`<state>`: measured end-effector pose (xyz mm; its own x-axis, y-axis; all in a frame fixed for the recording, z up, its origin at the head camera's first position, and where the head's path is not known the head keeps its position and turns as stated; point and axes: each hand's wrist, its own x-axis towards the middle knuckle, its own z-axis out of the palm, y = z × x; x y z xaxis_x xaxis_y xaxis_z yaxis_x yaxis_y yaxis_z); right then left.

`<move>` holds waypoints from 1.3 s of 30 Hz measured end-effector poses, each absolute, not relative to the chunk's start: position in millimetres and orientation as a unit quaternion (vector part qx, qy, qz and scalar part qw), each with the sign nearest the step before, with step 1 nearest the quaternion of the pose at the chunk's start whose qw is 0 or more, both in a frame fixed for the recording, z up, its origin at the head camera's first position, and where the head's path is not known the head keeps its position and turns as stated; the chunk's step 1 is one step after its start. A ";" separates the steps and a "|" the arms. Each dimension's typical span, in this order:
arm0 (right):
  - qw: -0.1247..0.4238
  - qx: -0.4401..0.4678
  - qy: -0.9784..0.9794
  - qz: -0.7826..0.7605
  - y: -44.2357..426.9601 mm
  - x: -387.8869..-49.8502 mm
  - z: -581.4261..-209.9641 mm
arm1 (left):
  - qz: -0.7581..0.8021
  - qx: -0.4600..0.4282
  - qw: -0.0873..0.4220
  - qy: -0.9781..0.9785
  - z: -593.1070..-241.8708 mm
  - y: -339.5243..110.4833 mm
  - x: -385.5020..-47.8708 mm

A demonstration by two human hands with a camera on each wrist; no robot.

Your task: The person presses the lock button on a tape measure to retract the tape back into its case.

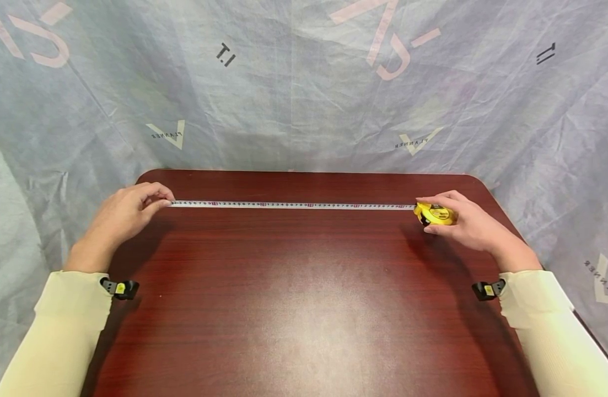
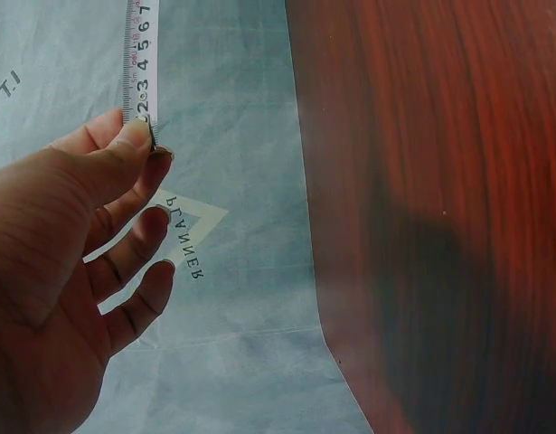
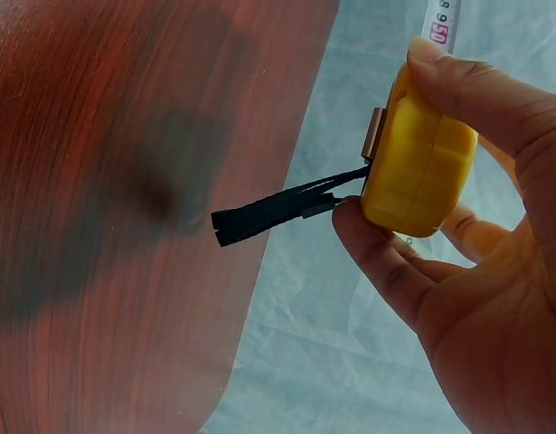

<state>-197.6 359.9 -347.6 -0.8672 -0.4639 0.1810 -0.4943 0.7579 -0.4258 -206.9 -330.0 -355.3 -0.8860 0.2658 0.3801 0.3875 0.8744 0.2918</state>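
A white tape blade (image 1: 289,205) with printed numbers stretches straight from hand to hand above the table in the head view. Between thumb and index finger, my left hand (image 1: 130,212) pinches the blade's free end, near the low numbers in the left wrist view. My right hand (image 1: 469,221) grips the yellow tape measure (image 1: 435,214) by its case. In the right wrist view the case (image 3: 418,163) has a metal clip and a black wrist strap (image 3: 278,203) hanging from it. Around the red 50 mark, the blade leaves the case beside my thumb.
Beneath both hands lies a dark red-brown wooden table (image 1: 284,286) with rounded far corners. Grey printed fabric (image 1: 294,99) hangs behind it and at both sides. A small black camera sits at each cuff, left camera (image 1: 125,289) and right camera (image 1: 486,290).
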 end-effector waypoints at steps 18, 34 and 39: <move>0.028 0.249 -0.937 0.243 349.4 -198.8 -350.0 | -0.184 -0.170 0.161 -0.954 -356.5 -325.8 -208.2; 0.026 0.252 -0.932 0.258 342.1 -198.5 -350.8 | -0.185 -0.178 0.163 -0.953 -356.5 -319.0 -206.3; 0.023 0.249 -0.931 0.264 339.5 -197.9 -351.2 | -0.187 -0.181 0.160 -0.952 -356.3 -318.2 -206.3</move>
<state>-197.9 339.5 -351.2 -0.8748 -0.4517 0.1751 -0.4764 0.7364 -0.4804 -206.3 -318.2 -356.3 -0.8827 0.2854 0.3732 0.4054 0.8642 0.2981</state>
